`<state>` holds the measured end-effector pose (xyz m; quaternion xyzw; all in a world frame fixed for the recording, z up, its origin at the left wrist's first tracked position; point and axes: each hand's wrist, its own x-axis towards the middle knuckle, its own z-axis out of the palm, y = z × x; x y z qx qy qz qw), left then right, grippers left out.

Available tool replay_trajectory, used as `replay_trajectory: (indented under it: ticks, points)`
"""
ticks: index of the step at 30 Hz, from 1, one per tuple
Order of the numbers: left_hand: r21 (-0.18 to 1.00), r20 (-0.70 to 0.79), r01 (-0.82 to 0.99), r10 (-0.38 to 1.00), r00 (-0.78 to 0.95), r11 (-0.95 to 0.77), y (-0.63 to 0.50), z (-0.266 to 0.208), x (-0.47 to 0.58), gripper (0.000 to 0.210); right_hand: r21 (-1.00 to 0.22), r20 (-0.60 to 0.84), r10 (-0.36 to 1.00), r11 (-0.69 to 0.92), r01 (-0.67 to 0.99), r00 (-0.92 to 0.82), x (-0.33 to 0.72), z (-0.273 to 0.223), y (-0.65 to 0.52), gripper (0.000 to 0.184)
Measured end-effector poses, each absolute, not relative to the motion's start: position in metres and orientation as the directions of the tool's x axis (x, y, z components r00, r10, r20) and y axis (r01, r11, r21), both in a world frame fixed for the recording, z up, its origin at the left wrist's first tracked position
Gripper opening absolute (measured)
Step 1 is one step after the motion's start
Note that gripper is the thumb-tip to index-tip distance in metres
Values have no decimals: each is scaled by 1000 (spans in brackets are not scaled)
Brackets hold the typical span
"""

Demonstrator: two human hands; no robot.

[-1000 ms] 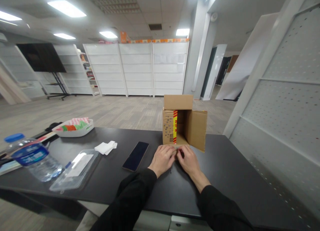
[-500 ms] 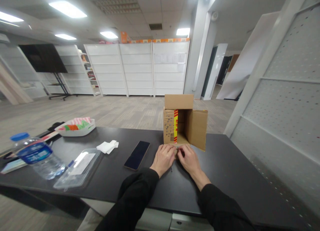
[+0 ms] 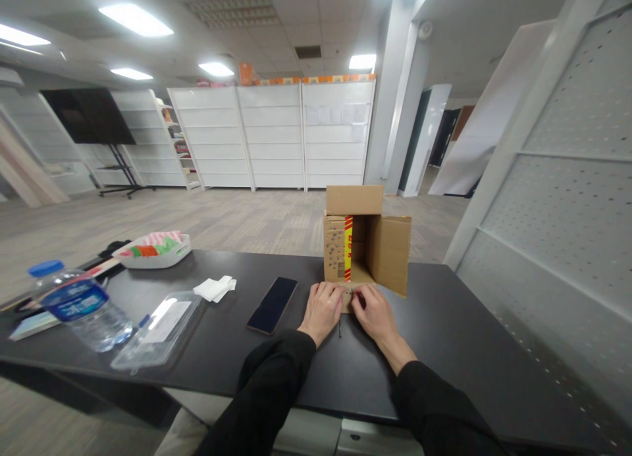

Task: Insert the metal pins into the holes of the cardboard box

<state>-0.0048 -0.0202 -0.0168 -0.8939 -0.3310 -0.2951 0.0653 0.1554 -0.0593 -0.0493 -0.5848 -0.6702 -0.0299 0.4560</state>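
Observation:
A cardboard box [image 3: 334,252] stands upright on the dark table, its opening towards me and its flaps folded out. Several small dark dots, perhaps screw heads or holes, mark the left flap beside a red and yellow tape strip [image 3: 348,245]. My left hand [image 3: 322,311] is closed over the left side of the lower flap [image 3: 347,304], its fingertips bent at the edge. At that flap's right side, my right hand [image 3: 372,311] pinches with thumb and forefinger; what lies between them is too small to make out. A thin metal piece [image 3: 340,328] sticks out below the flap.
Left of my hands lie a phone [image 3: 272,304], crumpled white tissue [image 3: 215,289] and a clear plastic case [image 3: 160,334]. Further left are a water bottle [image 3: 81,308] and a white basket [image 3: 186,247] with colourful packets. A perforated panel [image 3: 567,206] rises at the right.
My left hand's fingers have shifted slightly left, away from my right fingertips, so more of the lower flap shows between the hands. The right hand keeps its pinch.

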Motion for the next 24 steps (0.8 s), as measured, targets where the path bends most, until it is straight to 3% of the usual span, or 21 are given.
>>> replay_trajectory:
  ticks: [12, 24]
  points:
    - [133, 585, 674, 606, 539, -727, -19, -17, 4, 16, -489, 642, 760, 302, 819, 103, 155, -45, -61, 11]
    - [78, 604, 707, 597, 527, -703, -20, -17, 8, 16, -486, 643, 759, 304, 819, 100, 155, -47, -60, 12]
